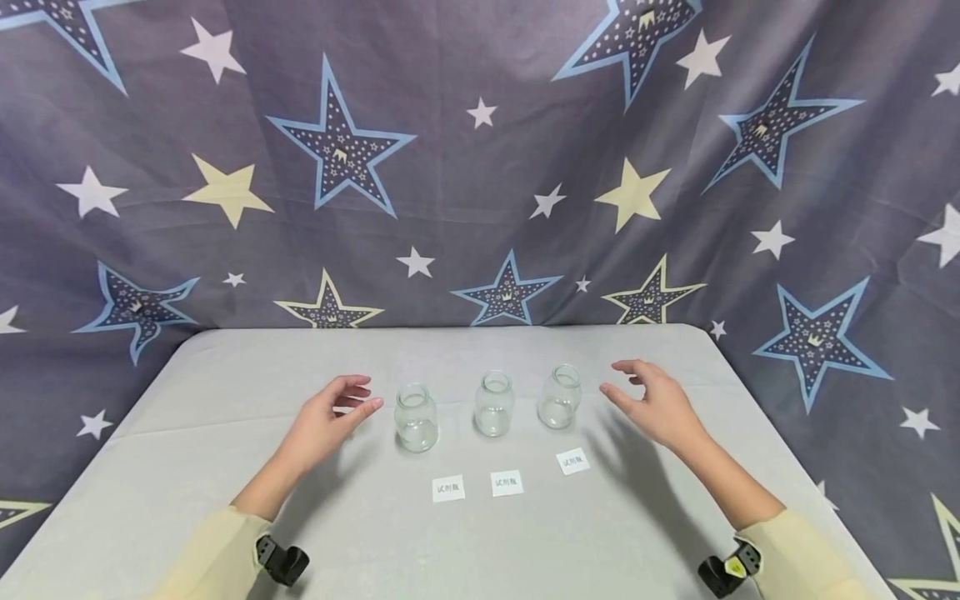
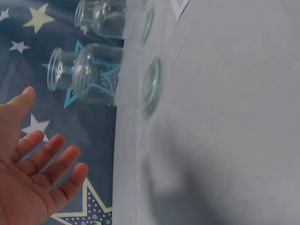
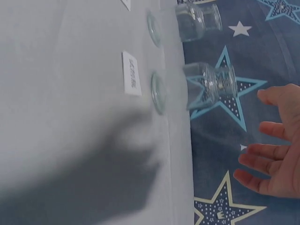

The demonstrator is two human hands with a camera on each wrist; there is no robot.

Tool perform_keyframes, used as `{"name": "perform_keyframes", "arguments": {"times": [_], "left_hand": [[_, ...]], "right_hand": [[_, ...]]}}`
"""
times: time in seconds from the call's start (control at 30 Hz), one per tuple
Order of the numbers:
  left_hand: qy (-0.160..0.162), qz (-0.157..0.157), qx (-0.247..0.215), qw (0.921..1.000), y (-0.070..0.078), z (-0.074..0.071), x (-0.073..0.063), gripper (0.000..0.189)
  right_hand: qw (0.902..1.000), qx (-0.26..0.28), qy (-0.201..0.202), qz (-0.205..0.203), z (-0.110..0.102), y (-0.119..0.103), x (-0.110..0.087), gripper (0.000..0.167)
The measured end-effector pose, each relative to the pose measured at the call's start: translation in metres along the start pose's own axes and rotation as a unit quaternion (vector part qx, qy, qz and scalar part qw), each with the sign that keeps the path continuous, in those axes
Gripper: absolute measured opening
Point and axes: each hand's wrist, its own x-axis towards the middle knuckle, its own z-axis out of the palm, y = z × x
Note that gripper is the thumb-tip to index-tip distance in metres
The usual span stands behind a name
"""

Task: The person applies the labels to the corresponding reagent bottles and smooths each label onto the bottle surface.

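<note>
Three clear glass jars stand upright in a loose row on the table: a left jar [image 1: 416,421], a middle jar [image 1: 494,406] and a right jar [image 1: 559,398]. My left hand [image 1: 333,425] hovers just left of the left jar, fingers relaxed and apart from the glass. On the other side, my right hand [image 1: 660,404] hovers to the right of the right jar, thumb and fingers spread, holding nothing. Both wrist views show the nearest jar [image 2: 98,75] beyond the fingertips, and the right jar [image 3: 201,86] likewise.
In front of the jars lie three white paper labels with printed characters: a left label [image 1: 448,488], a middle label [image 1: 506,482] and a slightly turned right label [image 1: 573,461]. The table [image 1: 480,550] has a pale cloth; a star-patterned curtain [image 1: 450,108] hangs behind it.
</note>
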Motion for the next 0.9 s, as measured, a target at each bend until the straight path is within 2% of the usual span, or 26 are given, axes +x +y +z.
{"name": "perform_keyframes", "arguments": {"times": [0.5, 0.9], "left_hand": [[-0.038, 0.017, -0.023, 0.9989, 0.005, 0.020, -0.024, 0.034], [-0.094, 0.025, -0.022, 0.9950, 0.012, 0.038, -0.033, 0.033]], "right_hand": [[0.9974, 0.047, -0.045, -0.029, 0.021, -0.033, -0.020, 0.031], [0.9882, 0.099, -0.102, -0.059, 0.043, -0.060, -0.030, 0.021]]}}
